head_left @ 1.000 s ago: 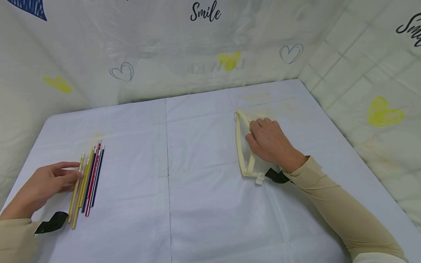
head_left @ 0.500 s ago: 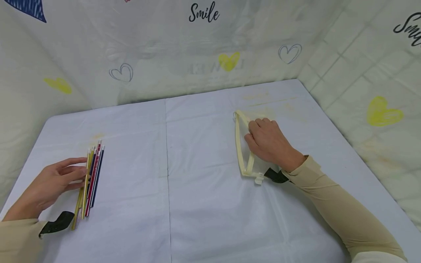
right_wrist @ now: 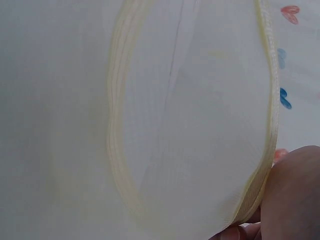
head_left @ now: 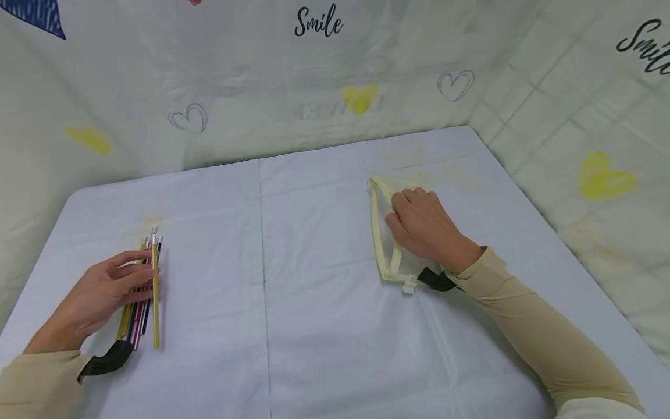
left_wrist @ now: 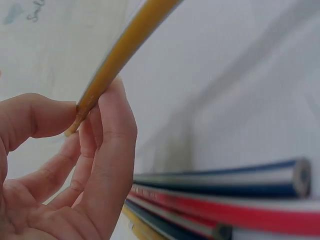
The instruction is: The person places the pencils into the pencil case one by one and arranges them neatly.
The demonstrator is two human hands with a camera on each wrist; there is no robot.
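Note:
My left hand (head_left: pixel 104 291) pinches a yellow pencil (head_left: pixel 156 314) between thumb and fingers, as the left wrist view shows up close. The pencil points away from me, just right of a loose bunch of pencils (head_left: pixel 127 321) on the table. That bunch has yellow, dark blue and red ones and is partly hidden behind the hand. On the right side of the table, my right hand (head_left: pixel 426 227) grips the edge of a sheer mesh zip pouch (right_wrist: pixel 200 100) with pale yellow trim. In the right wrist view its mouth gapes wide.
A white cloth covers the table (head_left: pixel 314 337), with a seam down the middle. Pale curtains (head_left: pixel 251 70) printed with hearts and words hang behind and to the right. A white tag (head_left: pixel 409 285) sticks out at the pouch's near corner.
My left hand has moved right, carrying the yellow pencil from the left side of the bunch across to its right side. The right hand still holds the pouch in place.

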